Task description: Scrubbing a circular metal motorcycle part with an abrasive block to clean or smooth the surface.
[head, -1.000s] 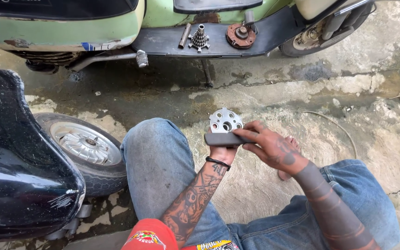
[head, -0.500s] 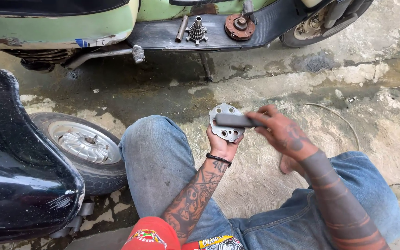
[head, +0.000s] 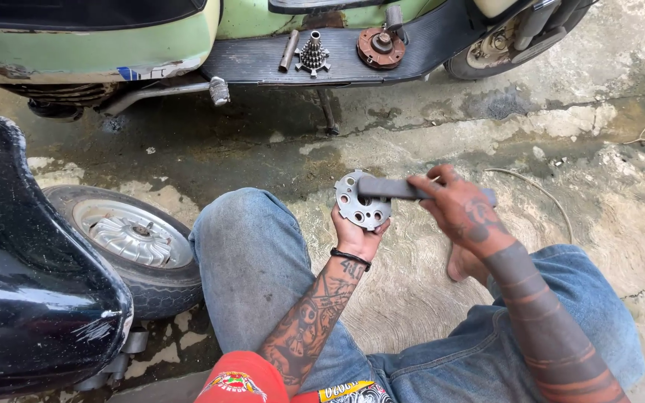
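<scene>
The left hand (head: 358, 237) is clamped from below on a round metal plate (head: 362, 200) with many holes, held upright above the left knee. The right hand (head: 463, 211) is closed around a flat grey bar (head: 390, 187), probably a file, laid across the plate's upper face. The work looks mid-way: the plate is off the machine and being dressed, not refitted. A gear cluster (head: 312, 54), a short tube (head: 289, 49) and a rusty hub (head: 379, 46) lie apart on the scooter's floorboard (head: 255, 67), near its front edge, unassembled. A wheel (head: 132, 242) lies on the concrete floor (head: 442, 127).
</scene>
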